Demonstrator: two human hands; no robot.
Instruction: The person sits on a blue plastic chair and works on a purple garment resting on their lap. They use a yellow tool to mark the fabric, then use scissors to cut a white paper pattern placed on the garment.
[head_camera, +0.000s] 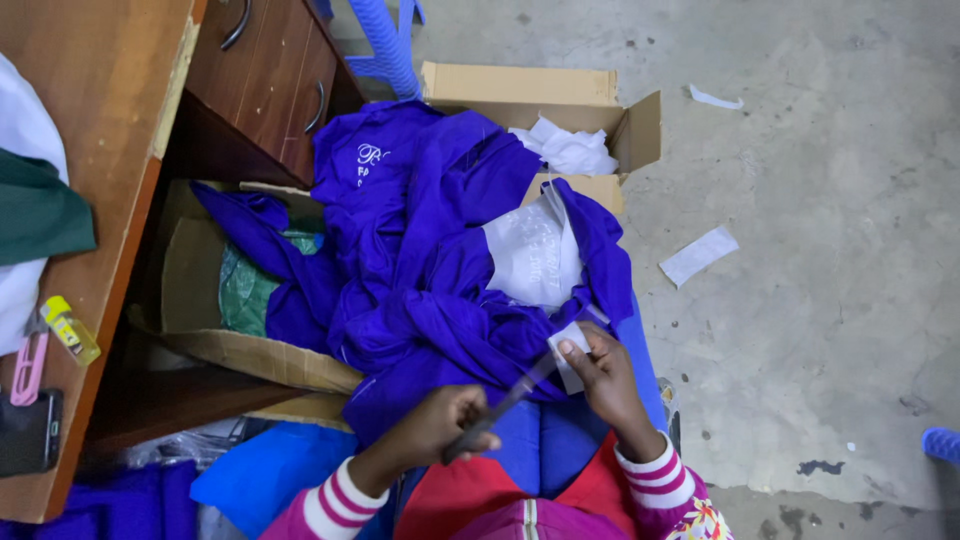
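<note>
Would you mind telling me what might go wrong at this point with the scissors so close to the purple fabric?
The scissors in the left hand point at the white piece pinched by the right hand; the blades might nick those fingertips. They could also snag the purple garment heaped directly underneath.

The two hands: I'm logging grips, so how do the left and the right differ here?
The left hand is closed in a fist round the handle of dark scissors, while the right hand pinches a small white fabric piece with its fingers. The left sits lower and nearer the body; the right reaches further up, against the purple garment. Both wear pink-and-white striped cuffs.
</note>
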